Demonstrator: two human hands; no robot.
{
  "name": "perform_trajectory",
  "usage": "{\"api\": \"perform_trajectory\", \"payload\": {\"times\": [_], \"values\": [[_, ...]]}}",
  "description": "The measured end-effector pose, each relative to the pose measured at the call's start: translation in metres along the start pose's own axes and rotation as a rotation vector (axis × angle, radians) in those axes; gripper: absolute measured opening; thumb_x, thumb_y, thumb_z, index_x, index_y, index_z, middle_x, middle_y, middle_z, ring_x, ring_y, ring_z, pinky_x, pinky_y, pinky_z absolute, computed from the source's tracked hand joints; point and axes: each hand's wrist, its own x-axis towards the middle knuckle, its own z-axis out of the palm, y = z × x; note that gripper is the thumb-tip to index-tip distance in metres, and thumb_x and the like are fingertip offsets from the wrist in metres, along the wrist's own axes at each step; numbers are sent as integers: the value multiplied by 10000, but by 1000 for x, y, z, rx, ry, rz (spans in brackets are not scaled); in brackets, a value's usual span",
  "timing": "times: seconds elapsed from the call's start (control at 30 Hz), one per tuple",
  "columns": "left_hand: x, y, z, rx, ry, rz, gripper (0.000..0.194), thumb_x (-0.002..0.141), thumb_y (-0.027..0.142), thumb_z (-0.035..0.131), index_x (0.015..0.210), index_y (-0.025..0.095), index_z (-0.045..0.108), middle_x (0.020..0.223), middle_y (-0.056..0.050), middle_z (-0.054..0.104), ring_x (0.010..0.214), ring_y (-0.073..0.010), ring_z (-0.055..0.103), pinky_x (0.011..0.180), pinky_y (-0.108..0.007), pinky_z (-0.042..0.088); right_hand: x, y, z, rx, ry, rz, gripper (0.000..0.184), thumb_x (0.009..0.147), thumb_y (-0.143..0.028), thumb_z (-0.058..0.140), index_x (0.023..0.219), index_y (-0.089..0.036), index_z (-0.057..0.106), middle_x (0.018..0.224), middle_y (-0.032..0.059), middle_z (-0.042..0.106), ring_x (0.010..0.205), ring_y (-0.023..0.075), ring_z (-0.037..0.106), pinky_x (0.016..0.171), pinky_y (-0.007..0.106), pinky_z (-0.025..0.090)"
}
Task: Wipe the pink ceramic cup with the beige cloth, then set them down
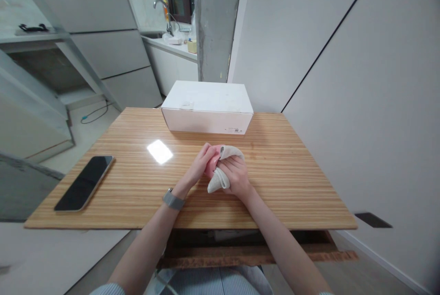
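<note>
Over the middle of the wooden table, my left hand [197,165] is closed on a glossy pink object [211,165] with a curved side. Its exact kind cannot be made out, since my fingers and a cloth cover much of it. My right hand [238,178] grips the light grey cloth [217,181] and presses it against the pink object. One fold of the cloth hangs below the fingers and another wraps over their top. Both hands are close together, and a watch [173,199] with a grey band is on my left wrist.
A closed white box [208,121] stands at the table's far edge, just beyond my hands. On the left lies a dark-screened phone [85,184]. An open drawer [220,254] juts out below the table's front edge [103,228]. A white wall rises on the right.
</note>
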Motion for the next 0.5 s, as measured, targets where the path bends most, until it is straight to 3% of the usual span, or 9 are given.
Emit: {"api": "perform_trajectory", "payload": {"times": [0.13, 0.27, 0.4, 0.5], "values": [[-6, 3, 2, 49, -6, 80, 262, 838, 436, 586, 786, 191, 510, 765, 35, 504, 736, -105, 460, 749, -235, 380, -2, 4, -1, -10, 42, 62, 367, 863, -368, 375, 998, -132, 622, 901, 135, 672, 882, 270, 616, 831, 417, 446], [-8, 2, 0, -108, -110, -9, 229, 809, 389, 631, 855, 196, 517, 791, 35, 524, 713, -89, 470, 694, -208, 386, -3, 4, -2, -66, 108, 119, 402, 884, -405, 321, 939, -153, 629, 833, 122, 667, 797, 257, 609, 778, 408, 439], [-6, 4, 0, -328, -149, -94, 244, 756, 388, 664, 807, 175, 557, 762, 22, 576, 687, -96, 523, 682, -223, 426, -2, 1, -3, -109, 143, 18, 436, 899, -400, 296, 999, -135, 628, 822, 130, 676, 777, 252, 618, 758, 395, 433], [-4, 4, 0, -410, -104, -185, 378, 789, 507, 589, 828, 134, 637, 807, -46, 656, 799, -167, 605, 818, -297, 465, -2, -1, -2, -130, 136, -81, 392, 891, -352, 343, 1073, -142, 619, 879, 129, 690, 827, 242, 633, 781, 378, 438]]}}
